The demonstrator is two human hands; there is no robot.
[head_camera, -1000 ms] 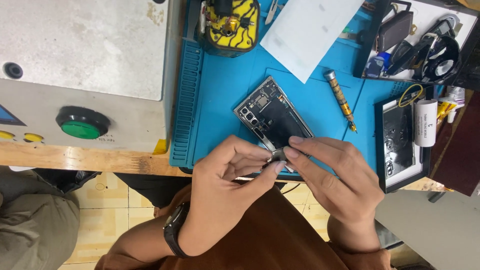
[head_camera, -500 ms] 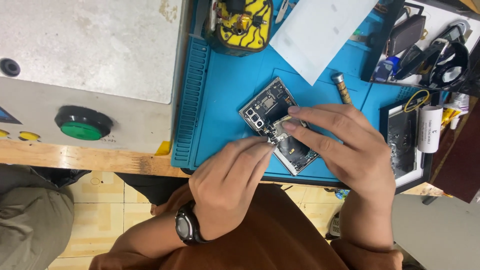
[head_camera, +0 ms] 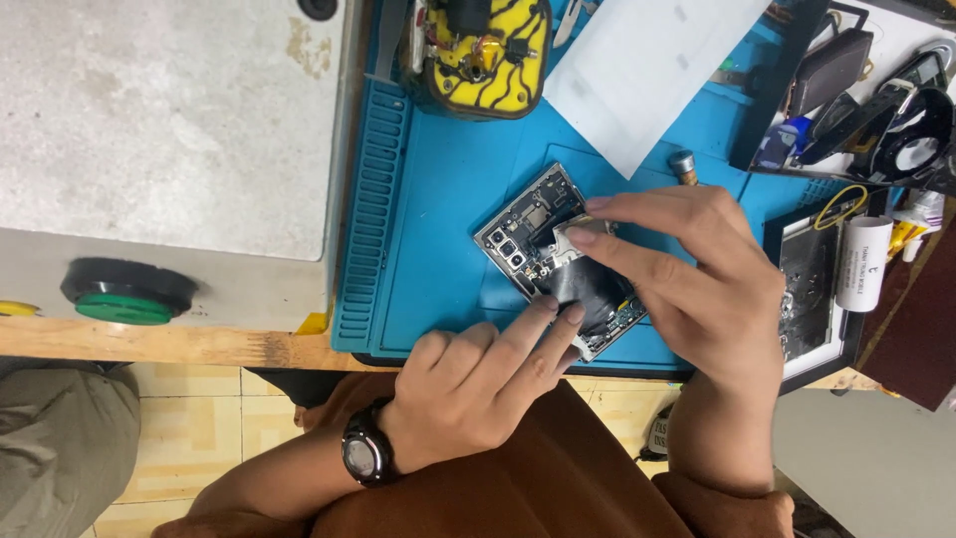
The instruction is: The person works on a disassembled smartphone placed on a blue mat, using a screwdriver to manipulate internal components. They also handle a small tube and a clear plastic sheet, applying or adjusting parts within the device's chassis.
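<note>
The opened black smartphone with its back cover off and circuit boards exposed lies tilted on the blue silicone work mat, near the mat's front edge. The left hand rests two extended fingertips on the phone's lower edge, steadying it; it grips nothing. The right hand reaches over the phone from the right, thumb and forefinger pinched on a small silvery metal part at the upper middle of the board.

Judgement: the part is best handled squarely and gently, with the left fingers holding the frame flat so that nothing drags across nearby connectors.

Packages and labels: a large white sheet of paper lies on the mat's far side, just beside a yellow-and-black tool housing. A white cylindrical roll with dark print stands at the right, beside a black tray. A round green push-button sits on the grey machine housing at left.
</note>
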